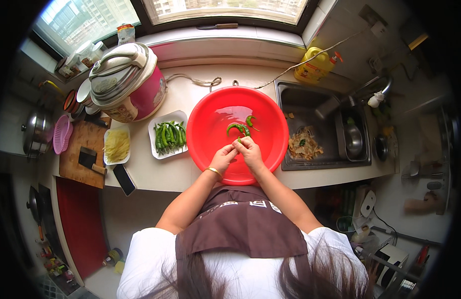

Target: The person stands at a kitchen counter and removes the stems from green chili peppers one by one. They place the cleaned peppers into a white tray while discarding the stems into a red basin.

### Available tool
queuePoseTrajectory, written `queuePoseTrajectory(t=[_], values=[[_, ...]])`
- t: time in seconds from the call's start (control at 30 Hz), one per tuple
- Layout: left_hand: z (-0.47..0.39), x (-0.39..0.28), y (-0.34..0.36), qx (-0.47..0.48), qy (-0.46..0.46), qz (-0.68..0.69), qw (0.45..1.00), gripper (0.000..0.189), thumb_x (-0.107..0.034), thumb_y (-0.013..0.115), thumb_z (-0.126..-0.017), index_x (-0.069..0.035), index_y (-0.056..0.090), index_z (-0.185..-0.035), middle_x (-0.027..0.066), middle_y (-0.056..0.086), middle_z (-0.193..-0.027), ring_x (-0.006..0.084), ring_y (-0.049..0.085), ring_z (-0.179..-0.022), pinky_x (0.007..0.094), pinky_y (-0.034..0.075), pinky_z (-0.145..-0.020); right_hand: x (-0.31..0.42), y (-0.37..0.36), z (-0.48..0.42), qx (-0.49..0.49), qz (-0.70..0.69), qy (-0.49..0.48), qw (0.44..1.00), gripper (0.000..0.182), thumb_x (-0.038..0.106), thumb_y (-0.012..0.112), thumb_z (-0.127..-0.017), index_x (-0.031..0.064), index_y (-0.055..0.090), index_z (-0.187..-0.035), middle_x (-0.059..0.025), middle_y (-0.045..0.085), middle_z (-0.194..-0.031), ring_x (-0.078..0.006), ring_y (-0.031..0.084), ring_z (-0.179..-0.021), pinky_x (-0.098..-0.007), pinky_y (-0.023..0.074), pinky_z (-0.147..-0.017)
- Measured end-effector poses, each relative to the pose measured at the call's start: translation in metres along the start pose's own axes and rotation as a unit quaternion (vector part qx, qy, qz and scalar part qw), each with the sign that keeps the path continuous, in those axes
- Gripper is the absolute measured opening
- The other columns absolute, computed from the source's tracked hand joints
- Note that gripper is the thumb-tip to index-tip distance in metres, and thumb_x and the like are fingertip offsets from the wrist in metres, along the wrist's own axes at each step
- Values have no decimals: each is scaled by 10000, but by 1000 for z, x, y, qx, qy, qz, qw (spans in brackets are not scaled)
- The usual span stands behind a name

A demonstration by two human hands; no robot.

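Observation:
Both hands meet over a red plastic basin (202, 123) that holds some water. Between the fingertips of my left hand (223, 157) and my right hand (250, 152) is a green chili pepper (239, 139), mostly covered by the fingers. Just beyond them in the basin lie a few more green chilies, one of them a curved pepper (250, 121) set apart at the upper right. Left of the basin, a white tray (154, 148) carries a pile of whole green chilies (167, 136).
A stainless sink (301, 99) with food peelings (304, 145) adjoins the basin's right side. To the left are a pink electric cooker (146, 93), a tray of yellow shreds (117, 145), a phone (123, 179) and a cleaver (87, 157) on a wooden board (72, 149). A cord (277, 77) runs behind.

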State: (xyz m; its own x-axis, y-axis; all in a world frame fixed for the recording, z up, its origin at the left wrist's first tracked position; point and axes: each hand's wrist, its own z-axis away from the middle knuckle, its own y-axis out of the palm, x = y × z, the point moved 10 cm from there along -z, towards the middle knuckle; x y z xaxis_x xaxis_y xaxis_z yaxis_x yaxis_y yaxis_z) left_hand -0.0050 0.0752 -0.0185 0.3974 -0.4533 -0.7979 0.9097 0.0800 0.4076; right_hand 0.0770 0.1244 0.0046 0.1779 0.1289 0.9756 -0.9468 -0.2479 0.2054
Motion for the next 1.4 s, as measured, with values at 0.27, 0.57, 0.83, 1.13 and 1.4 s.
queuePoseTrajectory(t=[0.27, 0.57, 0.83, 1.13, 1.4], values=[[-7, 12, 8, 100, 6, 90, 991, 204, -163, 477, -864, -43, 544, -1016, 11, 556, -931, 112, 503, -866, 263, 398, -810, -16, -3, 1, -13, -105, 148, 983, 323, 286, 514, -871, 30, 581, -686, 0, 504, -567, -64, 438, -489, -197, 372, -490], [-3, 3, -3, 37, -11, 202, 979, 190, -227, 420, -862, -72, 514, -803, 6, 484, -733, 121, 461, -708, 265, 392, -694, -9, 6, 2, 46, -33, 30, 998, 263, 216, 456, -902, -5, 582, -836, -24, 561, -692, -73, 508, -597, -198, 422, -534], [-7, 0, -25, -49, 72, 120, 989, 177, -201, 419, -877, -68, 516, -812, 3, 492, -699, 109, 451, -653, 255, 386, -654, -4, -5, 1, -5, 14, 1, 1000, 192, 146, 482, -883, -14, 589, -887, -23, 567, -702, -71, 526, -593, -192, 446, -545], [-8, -9, -27, -63, 202, -63, 975, 168, -183, 428, -903, -59, 520, -836, -37, 469, -704, 40, 408, -636, 180, 349, -590, -16, -7, 1, -12, -11, 29, 999, 159, 112, 517, -853, -22, 601, -867, -34, 581, -677, -78, 545, -548, -194, 455, -520], [-3, -17, -24, -94, 246, -149, 953, 159, -154, 431, -901, -38, 512, -828, -18, 477, -727, 66, 440, -686, 198, 369, -639, -3, -11, 3, -42, 89, -25, 995, 125, 68, 528, -810, -22, 614, -808, -37, 566, -657, -73, 538, -514, -198, 439, -482]])
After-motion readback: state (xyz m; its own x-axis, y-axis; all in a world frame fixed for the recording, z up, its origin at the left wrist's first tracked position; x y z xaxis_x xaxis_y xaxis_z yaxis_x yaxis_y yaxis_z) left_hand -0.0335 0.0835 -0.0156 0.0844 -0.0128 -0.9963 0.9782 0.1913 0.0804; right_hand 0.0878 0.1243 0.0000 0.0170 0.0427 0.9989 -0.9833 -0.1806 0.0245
